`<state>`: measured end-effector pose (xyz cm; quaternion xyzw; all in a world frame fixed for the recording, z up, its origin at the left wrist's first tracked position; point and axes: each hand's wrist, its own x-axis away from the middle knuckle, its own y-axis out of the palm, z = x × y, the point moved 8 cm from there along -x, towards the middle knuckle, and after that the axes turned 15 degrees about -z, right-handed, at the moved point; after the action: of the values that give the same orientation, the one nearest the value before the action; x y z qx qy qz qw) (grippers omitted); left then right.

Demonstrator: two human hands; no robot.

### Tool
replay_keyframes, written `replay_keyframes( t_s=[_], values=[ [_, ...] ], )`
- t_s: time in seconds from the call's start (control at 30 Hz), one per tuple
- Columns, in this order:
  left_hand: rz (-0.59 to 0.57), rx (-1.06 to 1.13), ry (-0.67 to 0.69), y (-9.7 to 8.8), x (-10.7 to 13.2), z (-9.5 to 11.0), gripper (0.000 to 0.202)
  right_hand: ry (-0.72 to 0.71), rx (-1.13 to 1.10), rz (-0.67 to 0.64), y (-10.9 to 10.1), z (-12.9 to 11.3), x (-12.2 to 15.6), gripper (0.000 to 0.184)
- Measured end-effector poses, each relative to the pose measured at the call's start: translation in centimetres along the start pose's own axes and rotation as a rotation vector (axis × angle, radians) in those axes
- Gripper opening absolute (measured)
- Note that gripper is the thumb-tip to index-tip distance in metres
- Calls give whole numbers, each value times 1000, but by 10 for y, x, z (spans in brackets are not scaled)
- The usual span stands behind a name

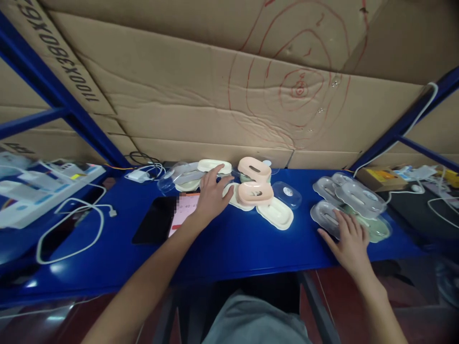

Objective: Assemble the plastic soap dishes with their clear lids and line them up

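My left hand, fingers apart, reaches over the middle pile with its fingertips at a cream oval plastic piece that looks like part of a soap dish. Whether they touch it I cannot tell. Beside that hand sit two peach oval pieces with slots, the front one lying over cream trays. One cream tray lies tilted in front. My right hand is spread, its fingers resting at the edge of a clear oval cover on the right. More clear covers and a green oval piece lie around it.
A phone with a lit pink screen lies beside a black flat object on the blue table. White power strips and cables crowd the left. Cardboard stands behind; an open box sits at right.
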<state>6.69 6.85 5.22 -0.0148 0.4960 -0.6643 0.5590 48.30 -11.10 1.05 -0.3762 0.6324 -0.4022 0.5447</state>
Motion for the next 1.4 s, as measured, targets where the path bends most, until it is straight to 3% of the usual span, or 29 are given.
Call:
replay_keyframes(
  t_s=[0.17, 0.27, 0.37, 0.43, 0.5, 0.6, 0.67, 0.77, 0.83, 0.93, 1.1, 1.27, 1.4],
  values=[
    [17, 106, 28, -1, -1, 6, 13, -27, -101, -87, 11, 29, -7, 83],
    [8, 191, 57, -3, 0, 15, 11, -102, -231, -25, 5, 32, -14, 73],
    [-36, 301, 90, 0, 4, 30, 16, -52, -331, 99, -5, 24, -16, 61],
    [-89, 380, 106, 7, 6, 40, 27, -34, -399, 164, -15, 4, -20, 55],
    [-188, 545, 108, 20, 8, 47, 54, -109, -474, 188, -27, -33, -32, 52],
    [-378, 900, 91, 43, 11, 53, 103, -343, -587, 132, -44, -109, -64, 55],
    [-406, 1065, 67, 50, 11, 51, 117, -474, -685, 51, -51, -160, -90, 55],
    [-228, 1150, -44, 41, 6, 28, 109, -597, -872, -122, -46, -223, -128, 49],
    [-71, 1158, -134, 27, 3, 7, 94, -626, -979, -175, -39, -252, -150, 45],
    [75, 1193, -199, 8, -1, -19, 77, -607, -1050, -199, -22, -280, -180, 45],
    [184, 1188, -243, -10, -5, -51, 52, -669, -1120, -211, 4, -322, -214, 51],
    [344, 1077, -287, -21, -1, -76, 67, -742, -1070, -284, 24, -353, -230, 50],
    [509, 938, -309, -35, 7, -93, 87, -667, -828, -243, 41, -345, -237, 44]
  ],
)
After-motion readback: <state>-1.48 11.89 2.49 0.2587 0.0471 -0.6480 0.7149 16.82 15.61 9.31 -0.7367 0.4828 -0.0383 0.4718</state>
